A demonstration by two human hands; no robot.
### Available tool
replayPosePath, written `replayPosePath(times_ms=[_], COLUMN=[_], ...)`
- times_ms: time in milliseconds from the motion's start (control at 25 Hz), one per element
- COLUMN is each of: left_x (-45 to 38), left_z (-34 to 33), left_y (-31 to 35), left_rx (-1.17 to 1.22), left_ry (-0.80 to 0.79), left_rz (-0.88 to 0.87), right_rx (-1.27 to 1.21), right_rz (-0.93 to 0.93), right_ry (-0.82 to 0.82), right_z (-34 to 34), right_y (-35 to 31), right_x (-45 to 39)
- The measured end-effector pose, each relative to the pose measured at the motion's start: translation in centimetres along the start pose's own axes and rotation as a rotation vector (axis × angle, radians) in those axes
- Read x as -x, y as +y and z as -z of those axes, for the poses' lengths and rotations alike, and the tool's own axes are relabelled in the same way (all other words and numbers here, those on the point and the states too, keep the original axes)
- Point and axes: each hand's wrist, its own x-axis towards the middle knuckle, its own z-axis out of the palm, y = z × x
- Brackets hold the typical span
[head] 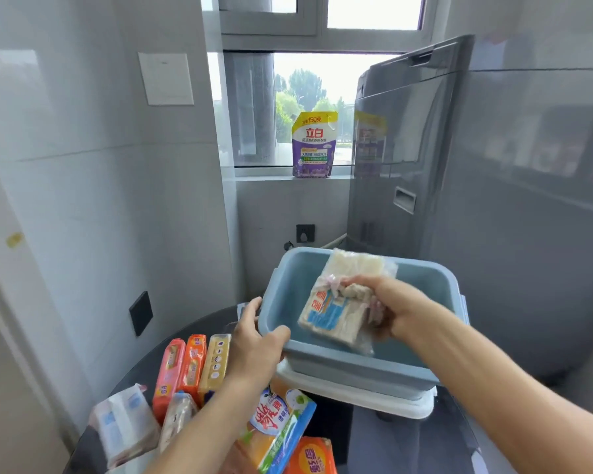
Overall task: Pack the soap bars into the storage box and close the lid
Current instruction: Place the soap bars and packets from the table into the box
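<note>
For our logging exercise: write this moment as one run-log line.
phase: packing | right hand: holds wrapped soap pack over storage box | left hand: grips box rim | lid: not on | more soap bars wait on table

At the bottom edge of the frame, the orange soap pack (310, 455) and the blue-and-green soap pack (278, 429) are cut off, and both forearms leave the picture there too. The left hand (254, 343) covers the near-left corner of the blue storage box (425, 278), and the wrapped soap bars (336, 302) in the right hand (391, 309) hide part of its inside. The print on these wrappers is blurred, and the small text on the detergent pouch (314, 143) in the upper middle is too small to read.
</note>
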Motion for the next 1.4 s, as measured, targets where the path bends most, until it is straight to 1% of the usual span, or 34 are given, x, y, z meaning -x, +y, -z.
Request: replayPosePath(times_ms=[80, 200, 280, 400, 480, 520, 600, 640, 680, 800, 840, 880, 920, 1040, 1080, 1160, 1200, 1280, 1360, 1400], left_x=[0.2, 0.0, 0.0, 0.2, 0.1, 0.1, 0.0, -0.1, -0.1, -0.1, -0.1, -0.2, -0.4, -0.7, -0.6, -0.9, -1.2, -1.4, -1.9, -2.0], left_z=[-0.1, 0.0, 0.0, -0.1, -0.1, -0.2, -0.3, -0.4, -0.5, -0.7, -0.7, -0.7, -0.7, -0.9, -0.8, -0.6, -0.7, -0.6, -0.8, -0.4], left_y=[-0.2, -0.2, -0.4, -0.4, -0.4, -0.4, -0.3, -0.2, -0.2, -0.2, -0.3, -0.4, -0.4, -0.1, 0.1, 0.4, 0.5, 0.7, 1.2, 1.4], left_rx=[-0.062, -0.095, -0.123, -0.175, -0.174, -0.170, -0.161, -0.165, -0.170, -0.169, -0.168, -0.164, -0.157, -0.162, -0.173, -0.182, -0.180, -0.152, -0.146, -0.197], left_ry=[-0.025, -0.043, -0.035, -0.016, 0.003, 0.007, 0.001, -0.001, -0.001, 0.007, 0.002, -0.003, -0.010, -0.047, -0.057, -0.069, -0.084, -0.103, -0.109, -0.109], left_rz=[-0.030, -0.067, -0.092, -0.122, -0.124, -0.123, -0.125, -0.126, -0.126, -0.119, -0.119, -0.118, -0.110, -0.093, -0.100, -0.094, -0.074, -0.023, 0.000, 0.012], right_rx=[0.120, 0.307, 0.380, 0.416, 0.514, 0.653, 1.033, 1.159, 1.216, 1.185, 1.190, 1.247, 1.302, 1.438, 1.503, 1.540, 1.532, 1.490, 1.321, 1.221], right_rz=[-0.050, -0.076, -0.095, -0.104, -0.082, -0.055, 0.028, 0.046, 0.027, -0.116, -0.132, -0.140, -0.106, -0.034, 0.027, 0.208, 0.263, 0.418, 0.701, 0.828], right_ry=[0.051, 0.117, 0.107, 0.018, -0.016, 0.003, 0.098, 0.146, 0.158, 0.007, -0.030, -0.045, -0.013, 0.002, 0.029, 0.166, 0.196, 0.173, 0.167, 0.164], right_z=[-1.2, -2.8, -3.7, -4.0, -3.8, -3.7, -4.0, -4.2, -4.3, -3.6, -3.3, -3.2, -3.1, -3.3, -3.3, -2.9, -2.8, -3.3, -3.5, -3.6], right_y=[0.8, 1.6, 1.9, 2.6, 2.8, 2.9, 3.1, 3.1, 3.0, 1.9, 1.8, 1.5, 1.4, 1.6, 1.5, 1.0, 0.5, -0.1, 0.3, 1.3], right_x=[-2.0, -4.2, -5.1, -6.3, -6.9, -7.4, -7.8, -7.7, -7.6, -6.6, -6.4, -6.2, -6.3, -6.2, -6.3, -5.4, -4.7, -2.8, -0.2, 1.4])
